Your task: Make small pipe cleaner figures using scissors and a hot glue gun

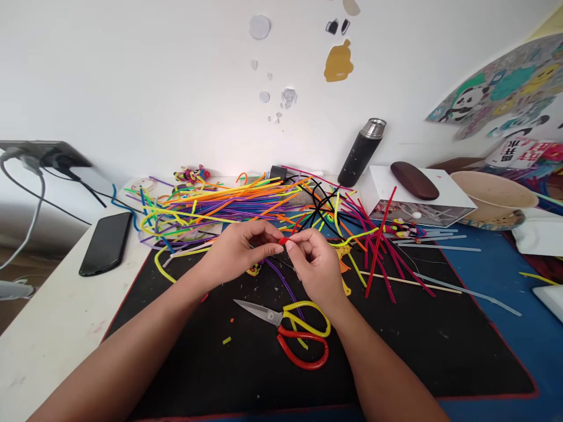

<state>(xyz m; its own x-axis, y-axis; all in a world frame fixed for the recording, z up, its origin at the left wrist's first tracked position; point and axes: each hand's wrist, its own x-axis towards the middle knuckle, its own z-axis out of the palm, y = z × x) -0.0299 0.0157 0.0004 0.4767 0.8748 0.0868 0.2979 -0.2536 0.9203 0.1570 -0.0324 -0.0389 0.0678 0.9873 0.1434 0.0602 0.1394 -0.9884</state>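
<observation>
Both of my hands meet over the black mat [431,346]. My left hand [240,249] and my right hand [314,264] each pinch a small red pipe-cleaner piece [284,240] held between their fingertips. Just below them lie scissors [292,331] with one yellow and one red handle. Behind my hands spreads a big heap of coloured pipe cleaners [233,205], with loose red ones [378,252] fanned out to the right.
A black phone [107,243] lies on the white table at left, near cables. A black flask [363,152] stands at the back. A white box [417,196] carries a dark case; a beige bowl [495,196] sits at right.
</observation>
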